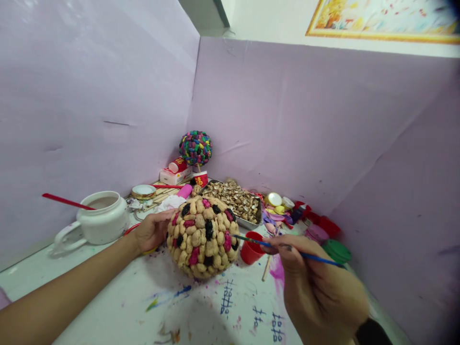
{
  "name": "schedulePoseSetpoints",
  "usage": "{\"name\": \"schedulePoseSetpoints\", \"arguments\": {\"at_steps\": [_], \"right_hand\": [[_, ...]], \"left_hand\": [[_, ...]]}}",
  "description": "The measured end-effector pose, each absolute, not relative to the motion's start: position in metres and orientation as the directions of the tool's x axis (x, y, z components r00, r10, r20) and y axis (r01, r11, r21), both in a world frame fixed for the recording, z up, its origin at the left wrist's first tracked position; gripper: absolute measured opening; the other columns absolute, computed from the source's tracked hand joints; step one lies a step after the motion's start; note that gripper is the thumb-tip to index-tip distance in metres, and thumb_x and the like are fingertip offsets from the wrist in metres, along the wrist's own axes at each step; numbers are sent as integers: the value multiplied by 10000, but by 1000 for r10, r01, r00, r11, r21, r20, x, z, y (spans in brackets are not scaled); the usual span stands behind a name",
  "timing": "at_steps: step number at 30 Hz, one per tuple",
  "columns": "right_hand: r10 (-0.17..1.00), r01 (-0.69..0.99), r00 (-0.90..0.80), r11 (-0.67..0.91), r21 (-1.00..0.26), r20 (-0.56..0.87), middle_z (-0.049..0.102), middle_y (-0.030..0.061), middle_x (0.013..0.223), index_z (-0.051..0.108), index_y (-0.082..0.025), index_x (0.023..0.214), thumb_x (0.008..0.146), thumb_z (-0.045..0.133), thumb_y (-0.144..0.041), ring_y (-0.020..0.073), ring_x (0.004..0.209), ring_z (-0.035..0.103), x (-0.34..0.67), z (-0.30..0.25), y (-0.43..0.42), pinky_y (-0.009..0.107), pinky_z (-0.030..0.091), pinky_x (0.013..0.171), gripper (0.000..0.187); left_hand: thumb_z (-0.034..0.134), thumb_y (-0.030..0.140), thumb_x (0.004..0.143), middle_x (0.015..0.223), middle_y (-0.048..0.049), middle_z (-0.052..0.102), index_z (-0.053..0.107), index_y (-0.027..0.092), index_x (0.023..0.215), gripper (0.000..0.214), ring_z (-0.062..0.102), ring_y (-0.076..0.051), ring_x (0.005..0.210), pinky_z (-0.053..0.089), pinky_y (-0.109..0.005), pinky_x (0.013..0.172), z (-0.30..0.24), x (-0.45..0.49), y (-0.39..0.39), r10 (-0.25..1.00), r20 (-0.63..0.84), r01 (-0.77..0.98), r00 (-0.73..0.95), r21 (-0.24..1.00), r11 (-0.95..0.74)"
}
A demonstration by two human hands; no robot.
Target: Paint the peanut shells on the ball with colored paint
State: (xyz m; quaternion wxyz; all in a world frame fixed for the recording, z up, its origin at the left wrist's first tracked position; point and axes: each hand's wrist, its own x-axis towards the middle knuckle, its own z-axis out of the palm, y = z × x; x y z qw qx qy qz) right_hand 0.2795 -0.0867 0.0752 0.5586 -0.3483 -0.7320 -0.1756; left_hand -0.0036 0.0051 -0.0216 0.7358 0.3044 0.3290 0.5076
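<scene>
A ball covered in peanut shells (203, 237), some painted pink and black, sits on the white paint-stained table (118, 306). My left hand (153, 231) grips the ball's left side, fingers curled against it. My right hand (316, 287) is closed in a pinch on a thin blue paintbrush (287, 250), whose tip touches the ball's right side. A small red cup (251, 248) stands just right of the ball, under the brush.
A white mug-like pot (97, 221) with a red stick (66, 201) stands at the left. Behind are a metal tray of shells (235, 199), a multicoloured shell ball on a stick (196, 147), small boxes, lids and paint pots (332, 249). Lilac walls enclose the table.
</scene>
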Motion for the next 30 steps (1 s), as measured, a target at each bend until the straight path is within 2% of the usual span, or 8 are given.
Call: {"name": "schedulePoseSetpoints", "arguments": {"at_steps": [5, 16, 23, 30], "right_hand": [[293, 729, -21, 659, -186, 956, 708, -37, 671, 665, -209, 825, 925, 577, -196, 79, 540, 648, 289, 74, -87, 171, 476, 536, 135], [297, 734, -123, 670, -115, 947, 715, -9, 655, 637, -177, 815, 937, 548, -191, 77, 532, 662, 278, 77, -86, 150, 498, 534, 151], [316, 745, -114, 654, -129, 942, 710, -30, 662, 633, -194, 860, 924, 566, -166, 64, 554, 660, 281, 74, -85, 133, 493, 573, 97], [372, 709, -88, 675, -204, 924, 673, -49, 611, 632, -200, 850, 927, 555, -171, 55, 500, 626, 279, 77, -88, 126, 468, 510, 113]], "left_hand": [[687, 199, 667, 1166, -104, 749, 629, 157, 1254, 591, 606, -343, 1203, 439, -466, 1052, -21, -2, 3, 951, -139, -570, 276, 773, 278], [696, 207, 655, 1121, -85, 763, 669, 182, 1167, 513, 636, -343, 1150, 455, -476, 1027, -21, -2, 2, 953, -133, -549, 272, 792, 267], [695, 218, 659, 1097, -87, 769, 695, 201, 1119, 461, 630, -354, 1155, 449, -486, 1019, -21, -2, 2, 950, -118, -545, 290, 795, 265], [700, 212, 651, 1143, -107, 756, 707, 168, 1101, 452, 651, -356, 1120, 445, -489, 1021, -22, -4, 4, 954, -115, -553, 278, 793, 257]]}}
